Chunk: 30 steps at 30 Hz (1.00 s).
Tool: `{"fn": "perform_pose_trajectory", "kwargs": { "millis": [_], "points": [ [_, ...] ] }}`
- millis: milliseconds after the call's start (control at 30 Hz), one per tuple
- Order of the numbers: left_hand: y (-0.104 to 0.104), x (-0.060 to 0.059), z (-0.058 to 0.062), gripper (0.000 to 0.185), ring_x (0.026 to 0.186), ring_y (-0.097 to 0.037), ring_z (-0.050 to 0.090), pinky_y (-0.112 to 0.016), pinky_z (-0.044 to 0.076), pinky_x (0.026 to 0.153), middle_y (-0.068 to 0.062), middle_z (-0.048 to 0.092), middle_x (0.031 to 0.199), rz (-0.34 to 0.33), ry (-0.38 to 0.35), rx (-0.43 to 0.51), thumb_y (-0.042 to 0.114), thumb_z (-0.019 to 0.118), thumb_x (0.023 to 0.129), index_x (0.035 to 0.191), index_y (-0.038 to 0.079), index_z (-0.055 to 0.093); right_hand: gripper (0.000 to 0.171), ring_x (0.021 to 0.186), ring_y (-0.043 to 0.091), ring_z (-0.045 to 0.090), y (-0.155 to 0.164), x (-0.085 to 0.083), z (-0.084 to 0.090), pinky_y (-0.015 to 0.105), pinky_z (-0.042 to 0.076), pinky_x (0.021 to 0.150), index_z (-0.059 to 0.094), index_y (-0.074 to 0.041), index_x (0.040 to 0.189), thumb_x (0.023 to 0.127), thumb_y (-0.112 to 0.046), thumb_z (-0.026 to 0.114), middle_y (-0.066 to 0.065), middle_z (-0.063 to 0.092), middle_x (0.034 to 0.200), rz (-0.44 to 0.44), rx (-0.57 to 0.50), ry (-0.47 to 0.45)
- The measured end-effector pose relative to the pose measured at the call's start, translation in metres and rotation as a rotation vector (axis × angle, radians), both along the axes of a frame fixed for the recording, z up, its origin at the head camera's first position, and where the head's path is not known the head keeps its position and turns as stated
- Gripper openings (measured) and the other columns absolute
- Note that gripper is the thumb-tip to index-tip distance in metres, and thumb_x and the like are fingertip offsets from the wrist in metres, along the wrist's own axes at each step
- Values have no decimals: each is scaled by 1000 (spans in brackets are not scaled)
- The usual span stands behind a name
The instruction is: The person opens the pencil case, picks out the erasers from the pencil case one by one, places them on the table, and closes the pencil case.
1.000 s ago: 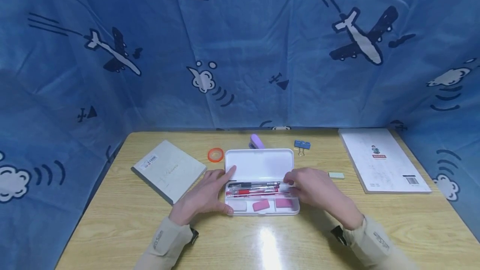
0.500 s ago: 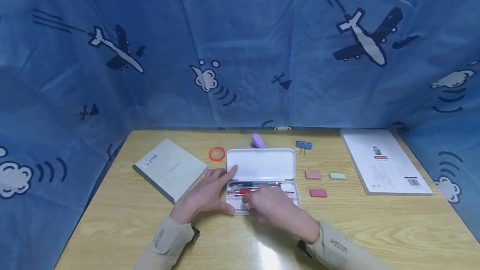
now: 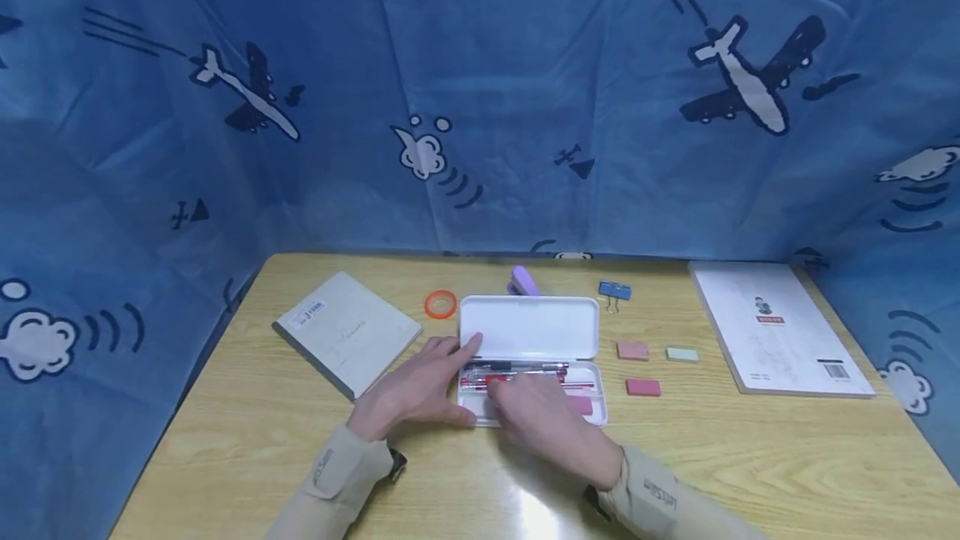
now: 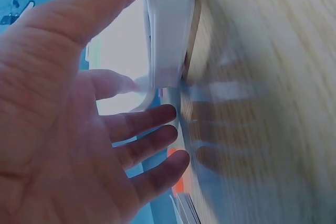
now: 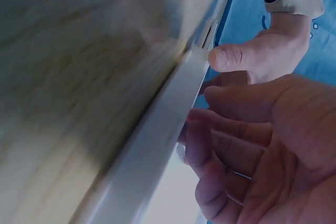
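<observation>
While bent over the near left of the tray, right hand (image 3: 542, 423) covers much of the open white pencil case (image 3: 529, 327) at mid desk (image 3: 750, 457): fingertips down inside the tray, curl seen in the right wrist view, yet impossible to tell whether pinching anything. Under that hand, left part of the lower compartments hidden; only one pink eraser (image 3: 581, 405) peeping out at its right edge, and the pens (image 3: 517, 373) in the upper row partly covered. Left hand (image 3: 420, 390) flat and relaxed against the case's left end, fingers spread, thumb at the near corner, holding nothing. Purple stapler (image 3: 523, 281) mostly concealed behind the raised lid. Wrist views blurred, showing little beyond palms, the white edge of the case (image 4: 168, 30) and wood grain. Right of the case, lying apart on the desk: two pink erasers (image 3: 633, 351) (image 3: 642, 387) and a pale green one (image 3: 682, 354). Farther back, an orange tape roll (image 3: 440, 304) and a blue binder clip (image 3: 614, 292). Grey notebook (image 3: 348, 332) at left with a small label, print too small to read; white booklet (image 3: 780, 327) at right with a tiny figure, red lettering and a barcode, likewise illegible. Some lettering on both sleeves, not readable.
</observation>
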<state>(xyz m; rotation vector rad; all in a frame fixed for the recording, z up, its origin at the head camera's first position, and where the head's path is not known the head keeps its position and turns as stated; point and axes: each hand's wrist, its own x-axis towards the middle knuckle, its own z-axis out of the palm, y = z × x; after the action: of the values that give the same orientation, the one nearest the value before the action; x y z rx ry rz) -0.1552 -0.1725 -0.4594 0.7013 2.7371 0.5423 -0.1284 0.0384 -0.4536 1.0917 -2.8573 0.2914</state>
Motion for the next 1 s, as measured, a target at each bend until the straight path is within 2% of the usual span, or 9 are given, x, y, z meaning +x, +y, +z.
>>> {"fn": "perform_pose_trajectory", "kwargs": {
  "millis": [267,500,633,800,1000],
  "points": [
    [1,0,0,115,143,-30,39,-46,37,119,-16,41,157,1,-6,6,51,87,74,163,18,23,8,47,7,40,-5,0,-1,18,31,42,69,-12,83,81,-6,75,-6,50,56,-27,-53,1],
    [0,-1,-1,115,142,-29,40,-46,39,117,-15,44,154,-5,0,15,50,88,73,163,16,24,15,57,9,49,-10,-2,3,20,39,51,75,-10,92,78,-8,81,-2,62,70,-45,-67,-7],
    [-1,-1,-1,114,141,-29,40,-46,39,117,-15,43,154,-2,-7,24,50,88,74,163,16,24,15,60,9,52,-14,-4,2,20,41,53,76,-9,93,79,-9,81,1,65,78,-53,-64,-23],
    [-1,-2,-3,113,138,-29,42,-45,41,115,-15,45,152,-11,-3,42,49,88,74,162,14,26,13,61,8,50,-14,-5,3,18,40,53,77,-11,91,78,-9,80,0,65,79,-67,-70,-62],
    [-1,-2,-4,113,138,-28,41,-45,40,116,-14,45,152,-6,1,27,50,88,74,162,14,26,12,61,10,50,-1,-6,12,21,39,50,77,-14,85,75,-12,83,-2,62,75,-109,-83,-21]
  ]
}}
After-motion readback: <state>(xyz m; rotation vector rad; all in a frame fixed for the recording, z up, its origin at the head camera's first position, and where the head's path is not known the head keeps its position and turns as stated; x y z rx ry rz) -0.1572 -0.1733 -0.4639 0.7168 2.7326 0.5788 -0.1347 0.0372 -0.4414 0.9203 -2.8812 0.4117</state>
